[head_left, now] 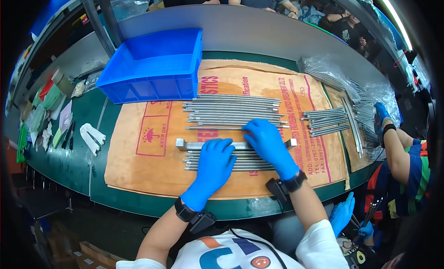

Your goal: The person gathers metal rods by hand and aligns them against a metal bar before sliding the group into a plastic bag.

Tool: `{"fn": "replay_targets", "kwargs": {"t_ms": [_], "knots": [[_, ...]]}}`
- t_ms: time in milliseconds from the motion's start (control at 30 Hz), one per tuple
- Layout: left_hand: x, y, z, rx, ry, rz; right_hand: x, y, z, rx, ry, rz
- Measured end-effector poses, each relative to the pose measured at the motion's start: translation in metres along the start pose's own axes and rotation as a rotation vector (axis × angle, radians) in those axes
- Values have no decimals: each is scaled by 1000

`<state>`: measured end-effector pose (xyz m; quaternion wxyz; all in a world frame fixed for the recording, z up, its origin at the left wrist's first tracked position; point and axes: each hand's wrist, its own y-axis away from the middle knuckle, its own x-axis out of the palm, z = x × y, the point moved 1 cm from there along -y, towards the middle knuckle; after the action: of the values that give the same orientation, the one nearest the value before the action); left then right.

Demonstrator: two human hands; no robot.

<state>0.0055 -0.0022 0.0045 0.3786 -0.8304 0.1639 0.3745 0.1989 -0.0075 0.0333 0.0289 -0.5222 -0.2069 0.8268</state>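
My left hand point(213, 163), in a blue glove, lies flat with fingers apart on a near row of thin metal rods point(249, 164) on brown paper sheeting point(138, 172). My right hand point(269, 144), also gloved, presses palm-down across the same row and over a square metal bar point(190, 144) lying crosswise at the rods' far side. A second, larger row of rods point(233, 110) lies beyond the bar, untouched. Neither hand grips anything.
A blue plastic bin point(155, 65) stands at the back left. More rods point(326, 120) and a bagged bundle point(342, 82) lie at right, where another person's gloved hand point(380, 113) reaches. White gloves point(92, 137) and small items lie on the green table point(64, 153) at left.
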Motion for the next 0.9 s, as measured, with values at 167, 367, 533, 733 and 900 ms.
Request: {"fn": "replay_targets", "kwargs": {"t_ms": [167,367,533,733,900], "knots": [[2,2,1,-26,58,7,6,-14,-8,65,221,189],[-5,-1,1,-32,2,-127,3,7,1,210,110,-39],[-10,-6,-1,-51,-122,-127,-10,26,23,73,72,-99],[-6,-1,7,-50,-173,-64,-6,27,33,57,82,-79],[-1,3,12,-73,-138,-54,-2,28,31,75,90,-49]]}}
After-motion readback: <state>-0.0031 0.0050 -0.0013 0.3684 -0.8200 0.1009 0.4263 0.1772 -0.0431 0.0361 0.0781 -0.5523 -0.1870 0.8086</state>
